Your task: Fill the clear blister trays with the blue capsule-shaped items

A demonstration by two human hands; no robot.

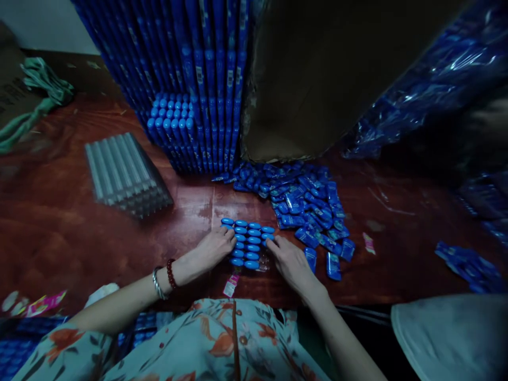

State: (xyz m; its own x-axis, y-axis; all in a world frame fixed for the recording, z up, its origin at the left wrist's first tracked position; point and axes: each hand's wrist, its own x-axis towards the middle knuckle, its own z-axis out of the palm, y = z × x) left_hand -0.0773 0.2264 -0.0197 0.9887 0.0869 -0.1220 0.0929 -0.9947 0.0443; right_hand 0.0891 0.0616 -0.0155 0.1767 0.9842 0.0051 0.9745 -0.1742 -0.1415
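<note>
Your left hand (214, 246) and right hand (289, 259) press inward, fingers extended, against the two sides of a small block of glossy blue oval-capped plastic tubes (248, 243) lying in rows on the red-brown wooden table (79, 233); neither hand pinches a single piece. If one side pushes harder, the rows will likely buckle and the smooth caps slide out of line. Just to the right lies a loose heap of flat blue packets (305, 206); a sweeping right wrist could drag some into the block. Behind stands a tall stack of blue tubes (190, 79), with a grey ribbed tray (125, 174) to its left.
</note>
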